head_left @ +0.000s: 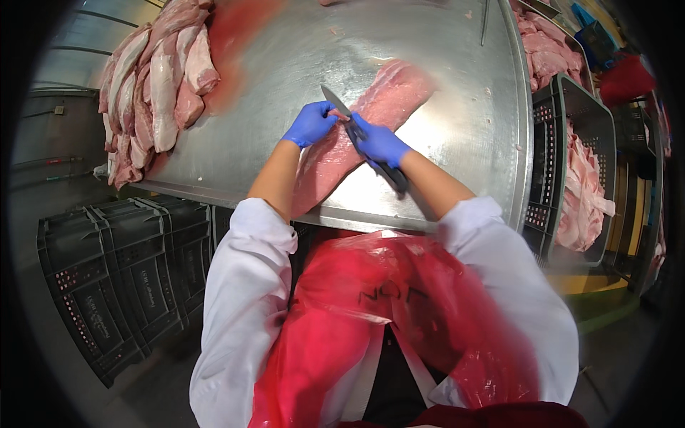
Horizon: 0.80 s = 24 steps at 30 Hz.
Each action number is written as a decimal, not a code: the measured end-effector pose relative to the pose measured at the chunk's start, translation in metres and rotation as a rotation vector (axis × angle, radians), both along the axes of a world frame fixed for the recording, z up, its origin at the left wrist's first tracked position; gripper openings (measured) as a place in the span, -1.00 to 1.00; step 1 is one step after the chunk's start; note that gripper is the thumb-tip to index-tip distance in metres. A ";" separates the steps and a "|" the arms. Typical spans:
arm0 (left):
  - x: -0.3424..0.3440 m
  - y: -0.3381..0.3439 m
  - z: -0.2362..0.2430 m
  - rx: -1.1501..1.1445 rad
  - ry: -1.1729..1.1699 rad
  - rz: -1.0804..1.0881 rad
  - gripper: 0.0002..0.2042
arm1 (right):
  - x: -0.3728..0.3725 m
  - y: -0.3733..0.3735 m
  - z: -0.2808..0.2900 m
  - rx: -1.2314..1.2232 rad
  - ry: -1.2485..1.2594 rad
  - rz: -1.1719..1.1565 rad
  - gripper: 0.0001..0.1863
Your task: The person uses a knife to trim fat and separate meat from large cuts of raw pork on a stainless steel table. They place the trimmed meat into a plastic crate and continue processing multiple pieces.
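A long pink slab of meat (326, 163) lies slantwise on the steel table in front of me. My right hand (381, 142), in a blue glove, is closed around a knife (335, 100). Its blade points up and left over the slab, and a dark handle-like end sticks out below the hand. Also blue-gloved, my left hand (312, 124) is closed at the slab's left side. Its fingertips pinch a small strip of meat (339, 114) right beside the blade.
A heap of long meat pieces (157, 85) covers the table's left end, with reddish liquid beside it. Black crates (128, 278) stand below on the left. On the right, past the raised table edge (523, 143), a black crate (606, 143) holds pale meat trimmings.
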<state>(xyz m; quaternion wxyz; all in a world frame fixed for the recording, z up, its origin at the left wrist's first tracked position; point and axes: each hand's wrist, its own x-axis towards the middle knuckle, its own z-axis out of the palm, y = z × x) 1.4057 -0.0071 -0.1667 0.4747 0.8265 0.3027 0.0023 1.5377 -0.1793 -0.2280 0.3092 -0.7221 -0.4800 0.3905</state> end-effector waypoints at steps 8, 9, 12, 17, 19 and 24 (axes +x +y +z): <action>-0.017 0.064 0.000 0.000 -0.032 -0.179 -0.86 | -0.018 0.035 0.036 -0.201 0.233 0.083 -0.19; -0.021 0.066 -0.002 -0.035 -0.046 -0.170 -0.87 | -0.023 0.048 0.026 -0.176 0.268 0.086 -0.18; -0.042 0.077 -0.008 -0.132 -0.100 -0.123 -0.88 | -0.051 -0.018 0.053 -0.269 0.354 0.116 -0.18; -0.053 0.089 0.024 -0.108 -0.172 -0.227 -0.88 | -0.057 0.009 0.040 -0.146 0.115 0.212 -0.21; -0.055 0.090 0.041 -0.152 -0.146 -0.220 -0.88 | -0.067 0.060 0.031 -0.106 0.064 0.218 -0.23; -0.082 0.094 0.037 -0.204 -0.229 -0.189 -0.89 | -0.074 -0.027 0.047 -0.226 0.275 0.311 -0.15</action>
